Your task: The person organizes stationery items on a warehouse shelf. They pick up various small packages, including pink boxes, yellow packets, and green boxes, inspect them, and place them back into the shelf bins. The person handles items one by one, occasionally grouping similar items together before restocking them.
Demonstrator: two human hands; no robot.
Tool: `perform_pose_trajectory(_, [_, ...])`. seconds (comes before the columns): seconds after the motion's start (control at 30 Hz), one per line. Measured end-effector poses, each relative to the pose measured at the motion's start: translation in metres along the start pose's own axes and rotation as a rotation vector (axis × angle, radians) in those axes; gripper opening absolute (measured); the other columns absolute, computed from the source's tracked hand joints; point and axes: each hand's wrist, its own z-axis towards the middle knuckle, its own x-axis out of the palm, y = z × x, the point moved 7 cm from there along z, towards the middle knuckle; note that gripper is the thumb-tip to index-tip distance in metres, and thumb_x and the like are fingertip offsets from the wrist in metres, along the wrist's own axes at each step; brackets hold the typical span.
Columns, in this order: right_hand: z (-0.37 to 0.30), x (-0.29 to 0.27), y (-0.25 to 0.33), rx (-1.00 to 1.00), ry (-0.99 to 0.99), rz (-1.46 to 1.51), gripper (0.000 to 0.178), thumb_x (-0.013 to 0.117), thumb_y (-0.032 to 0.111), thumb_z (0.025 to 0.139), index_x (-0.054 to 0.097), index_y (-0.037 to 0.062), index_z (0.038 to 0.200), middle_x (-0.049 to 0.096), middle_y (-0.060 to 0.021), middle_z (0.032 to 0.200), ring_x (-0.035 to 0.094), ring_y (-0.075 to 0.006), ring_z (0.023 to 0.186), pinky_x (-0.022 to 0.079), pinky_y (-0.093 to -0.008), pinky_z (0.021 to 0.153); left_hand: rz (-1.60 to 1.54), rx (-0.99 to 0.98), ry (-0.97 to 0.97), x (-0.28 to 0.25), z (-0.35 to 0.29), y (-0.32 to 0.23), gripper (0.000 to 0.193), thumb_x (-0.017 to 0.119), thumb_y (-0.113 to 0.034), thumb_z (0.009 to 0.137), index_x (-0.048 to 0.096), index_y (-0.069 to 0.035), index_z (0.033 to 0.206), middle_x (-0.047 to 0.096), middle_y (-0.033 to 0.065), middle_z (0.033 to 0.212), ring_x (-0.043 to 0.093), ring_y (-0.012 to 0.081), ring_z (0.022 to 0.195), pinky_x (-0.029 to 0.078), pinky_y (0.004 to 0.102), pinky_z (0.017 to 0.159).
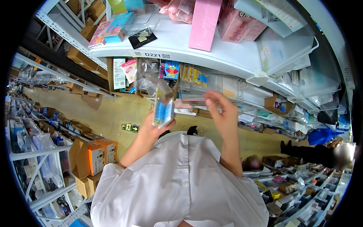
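A clear plastic packet with blue contents [163,112] rests in my left hand [150,126], whose fingers curl round its lower end. What exactly is inside the packet I cannot make out. My right hand [224,110] is raised in front of the shelf, its fingers apart and nothing in them. Just beyond the packet, a cardboard box [141,92] on the lower shelf holds crumpled clear bags and small flat packages. Clear plastic bins [211,87] with yellow and blue packages lie past my right hand.
On the white upper shelf [170,45] stand a tall pink box [204,26], a blue box [120,27] and a black card [142,40]. An orange and white carton [97,156] sits at my left. Loaded shelves line both sides; a person in black [310,150] is at the far right.
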Motion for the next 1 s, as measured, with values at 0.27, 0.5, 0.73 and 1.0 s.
perform_pose_trajectory(0.27, [-0.024,0.024,0.058,-0.279,0.285,0.030,0.077,0.093,0.019,0.082,0.061,0.0056,0.151,0.059,-0.0135,0.151,0.062,-0.0335,0.133,0.051,-0.0435,0.111,0.492,0.063,-0.185,0.069,0.007,0.021,0.042,0.077,-0.017,0.095,0.067,-0.005,0.134,0.071,0.0110,0.119,0.071,0.0246,0.112,0.063,0.0417,0.083])
perform_pose_trajectory(0.5, [-0.029,0.018,0.049,-0.227,0.229,0.046,0.054,0.095,0.015,0.078,0.066,0.0038,0.123,0.069,-0.0109,0.129,0.069,-0.0291,0.117,0.056,-0.0415,0.100,0.541,0.021,-0.086,0.064,0.012,0.037,0.038,0.078,-0.012,0.092,0.064,-0.004,0.126,0.069,0.0140,0.121,0.070,0.0289,0.114,0.063,0.0452,0.081])
perform_pose_trajectory(0.73, [-0.028,0.003,0.009,-0.015,-0.006,0.425,0.044,0.091,0.007,0.089,0.059,0.0013,0.118,0.075,-0.0091,0.105,0.075,-0.0174,0.094,0.060,-0.0301,0.082,-0.088,-0.180,0.102,0.050,0.027,0.055,0.042,0.078,-0.015,0.095,0.060,-0.013,0.133,0.057,0.0197,0.148,0.060,0.0483,0.137,0.055,0.0716,0.107])
perform_pose_trajectory(1.0, [-0.016,-0.012,-0.022,0.245,-0.170,0.708,0.027,0.077,0.011,0.104,0.056,-0.0015,0.114,0.074,-0.0153,0.114,0.076,-0.0198,0.097,0.068,-0.0370,0.088,0.095,-0.032,0.080,0.038,0.025,0.038,0.041,0.081,-0.029,0.098,0.068,-0.026,0.137,0.067,0.0143,0.149,0.053,0.0475,0.146,0.039,0.0645,0.125])
